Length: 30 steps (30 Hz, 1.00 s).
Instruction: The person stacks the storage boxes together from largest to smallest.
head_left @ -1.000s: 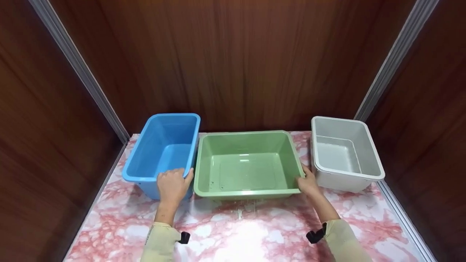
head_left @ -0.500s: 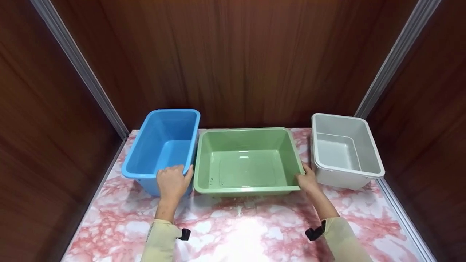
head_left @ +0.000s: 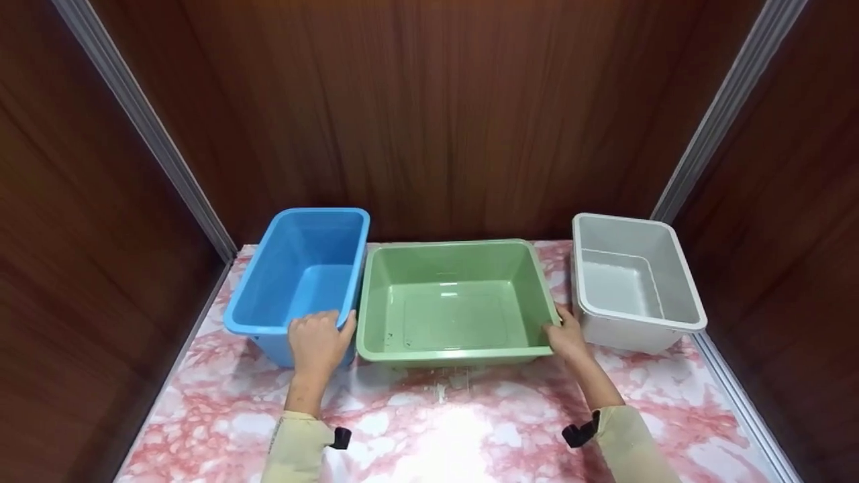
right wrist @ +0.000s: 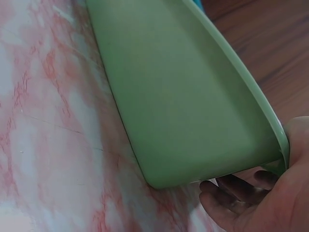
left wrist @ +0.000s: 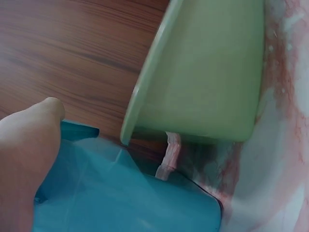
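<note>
A deep blue plastic bin (head_left: 272,347) stands at the left in the head view. My left hand (head_left: 317,342) grips its front rim by the right corner; the fingers go over the edge, their tips hidden inside. Just right of it is a wide green plastic basin (head_left: 456,354). My right hand (head_left: 568,335) holds that basin's front right corner, thumb over the rim. The right wrist view shows curled fingers (right wrist: 231,193) beneath the basin's rim. Its bottom edge lies along the tabletop there. In the left wrist view a narrow gap separates the blue bin (left wrist: 125,198) from the basin (left wrist: 203,72).
Right of the basin stands a light grey bin (head_left: 634,334), near the right wall. All rest on a red-and-white marbled tabletop (head_left: 402,429). Dark wood panels (head_left: 429,121) enclose the back and both sides, with metal strips (head_left: 731,114) at the corners.
Both hands keep their grips on the blue bin and the green basin. The head view only shifts slightly up and back; the containers stay where they were.
</note>
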Tool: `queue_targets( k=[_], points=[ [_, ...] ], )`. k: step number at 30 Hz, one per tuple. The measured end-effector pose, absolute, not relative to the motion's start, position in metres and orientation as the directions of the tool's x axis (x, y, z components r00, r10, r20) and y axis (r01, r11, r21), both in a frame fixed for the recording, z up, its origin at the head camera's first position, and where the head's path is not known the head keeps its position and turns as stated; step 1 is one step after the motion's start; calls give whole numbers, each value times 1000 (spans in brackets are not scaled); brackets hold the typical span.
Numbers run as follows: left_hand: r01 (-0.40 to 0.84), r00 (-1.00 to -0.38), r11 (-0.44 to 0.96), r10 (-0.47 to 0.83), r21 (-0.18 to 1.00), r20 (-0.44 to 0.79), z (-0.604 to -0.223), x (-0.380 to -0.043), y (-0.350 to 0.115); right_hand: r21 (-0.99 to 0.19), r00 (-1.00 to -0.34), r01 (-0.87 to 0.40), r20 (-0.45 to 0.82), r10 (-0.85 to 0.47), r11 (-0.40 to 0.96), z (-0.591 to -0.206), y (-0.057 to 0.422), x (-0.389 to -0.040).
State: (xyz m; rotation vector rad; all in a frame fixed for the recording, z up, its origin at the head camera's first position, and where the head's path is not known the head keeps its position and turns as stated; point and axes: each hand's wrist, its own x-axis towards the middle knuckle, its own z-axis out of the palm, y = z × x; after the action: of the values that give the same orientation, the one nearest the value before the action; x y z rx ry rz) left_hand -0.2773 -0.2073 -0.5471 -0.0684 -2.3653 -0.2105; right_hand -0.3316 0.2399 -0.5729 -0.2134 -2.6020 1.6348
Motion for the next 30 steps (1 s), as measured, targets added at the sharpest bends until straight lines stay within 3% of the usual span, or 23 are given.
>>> queue_targets(
  k=[15,30],
  points=[
    [106,-714,987,-8,118,700,-545,-268,-201,-901,-988,112,-56,145,419,-575,242,-333],
    [92,-689,993,8,77,725,-545,-256,-194,-903,-990,13,48,132,429,-576,245,-327]
  ],
)
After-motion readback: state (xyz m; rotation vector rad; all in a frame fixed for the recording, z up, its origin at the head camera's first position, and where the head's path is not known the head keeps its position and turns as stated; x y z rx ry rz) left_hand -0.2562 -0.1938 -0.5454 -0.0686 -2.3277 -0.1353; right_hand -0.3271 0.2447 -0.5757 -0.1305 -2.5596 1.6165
